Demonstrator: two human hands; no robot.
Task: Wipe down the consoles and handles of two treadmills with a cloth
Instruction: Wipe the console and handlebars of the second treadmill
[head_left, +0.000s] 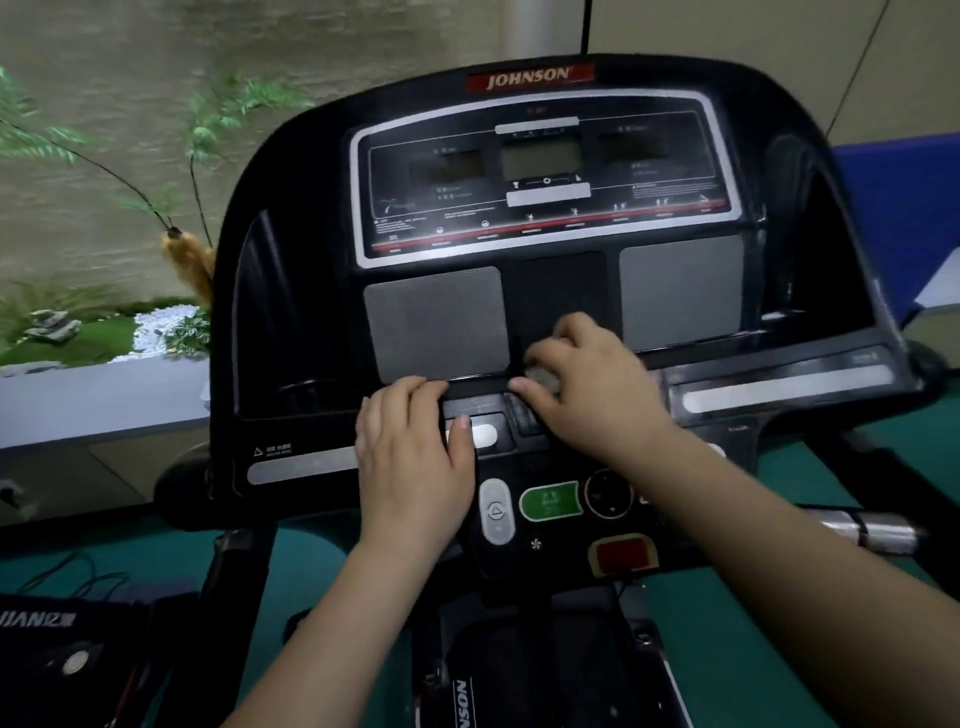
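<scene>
A black Johnson treadmill console (545, 176) fills the middle of the view. Its display is dark, and two grey speaker grilles sit below it. My right hand (587, 384) lies on the ledge between the grilles. Its fingers curl round a small grey wad (540, 375) that looks like the cloth, mostly hidden under them. My left hand (415, 447) rests on the ledge under the left grille, fingers laid over the edge and thumb on a white button. The right handle (862, 530) with its silver grip sticks out at the right. The left handle's end (182, 483) is dark.
A second treadmill's console (47, 634) shows at the bottom left, with cables behind it. Green floor lies under both machines. A low grey ledge (104, 400) with plants and white stones runs along the left. A blue panel (904, 208) stands at the right.
</scene>
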